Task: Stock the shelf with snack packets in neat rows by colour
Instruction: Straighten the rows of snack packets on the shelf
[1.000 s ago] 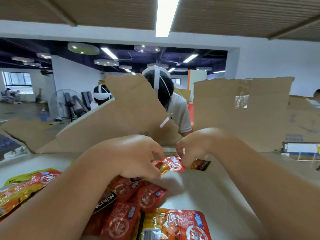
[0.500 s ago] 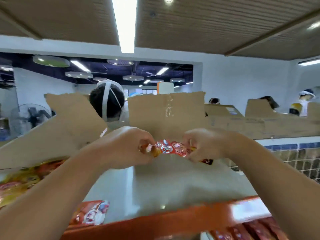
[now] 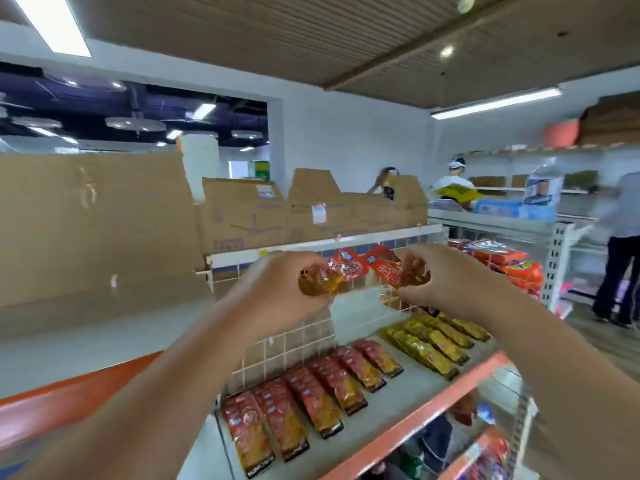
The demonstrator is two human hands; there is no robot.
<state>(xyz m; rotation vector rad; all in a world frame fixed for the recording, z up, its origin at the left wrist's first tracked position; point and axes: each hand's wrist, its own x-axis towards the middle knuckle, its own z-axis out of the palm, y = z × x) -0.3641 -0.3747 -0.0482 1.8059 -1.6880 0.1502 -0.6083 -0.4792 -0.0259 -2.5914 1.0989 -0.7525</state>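
Both my hands hold red snack packets (image 3: 360, 271) up in the air, in front of a white wire divider (image 3: 294, 344). My left hand (image 3: 280, 292) grips the left end and my right hand (image 3: 450, 282) grips the right end. Below them the shelf (image 3: 391, 407) carries several rows of red packets (image 3: 311, 393) side by side. To their right lie rows of yellow packets (image 3: 433, 341). An orange strip (image 3: 433, 410) runs along the shelf's front edge.
Brown cardboard sheets (image 3: 104, 220) stand behind a white surface (image 3: 69, 334) on the left. More red packets (image 3: 505, 265) fill a shelf at the right. A person (image 3: 620, 251) stands at the far right, others further back. A lower shelf (image 3: 485, 455) holds more packets.
My view has swung right, from the loose packet pile on the white surface to the stocked shelf. Both hands carried the red packets along and raised them slightly.
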